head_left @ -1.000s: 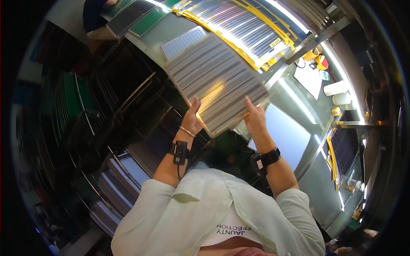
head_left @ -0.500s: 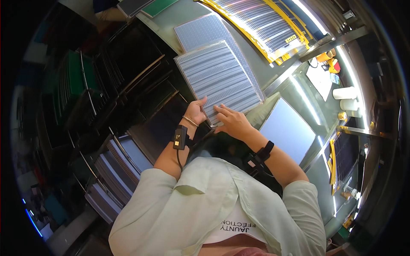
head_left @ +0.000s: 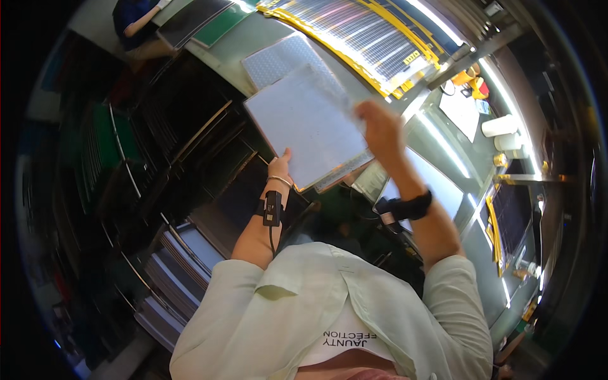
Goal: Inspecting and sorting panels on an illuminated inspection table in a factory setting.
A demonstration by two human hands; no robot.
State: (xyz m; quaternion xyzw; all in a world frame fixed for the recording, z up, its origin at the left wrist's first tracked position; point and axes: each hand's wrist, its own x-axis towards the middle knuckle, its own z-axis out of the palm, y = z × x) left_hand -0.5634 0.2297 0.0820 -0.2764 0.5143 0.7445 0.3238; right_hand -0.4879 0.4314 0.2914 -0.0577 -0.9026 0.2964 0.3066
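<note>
A pale, smooth flat sheet (head_left: 310,123) lies uppermost on a rectangular panel in front of me. Along its lower right side shows a narrow patterned strip of the panel (head_left: 345,168). My left hand (head_left: 280,167) grips the near left edge, thumb on top and fingers underneath. At the far right side my right hand (head_left: 382,130) is raised, its fingers curled but smeared by motion, so I cannot tell whether it holds the sheet's edge. A blue-grey dotted panel (head_left: 278,57) lies on the bench beyond.
A plain pale panel (head_left: 430,190) lies on the bench at right. Yellow-edged striped panels (head_left: 361,38) lie at the back. Racks of boards (head_left: 180,253) stand at left. White cups (head_left: 499,126) stand at far right. Another person's arm (head_left: 142,22) shows at upper left.
The panel's striped face is now mostly covered by a pale surface. My right hand has left the near edge and swung up to the right. My left hand stays at the near left edge.
</note>
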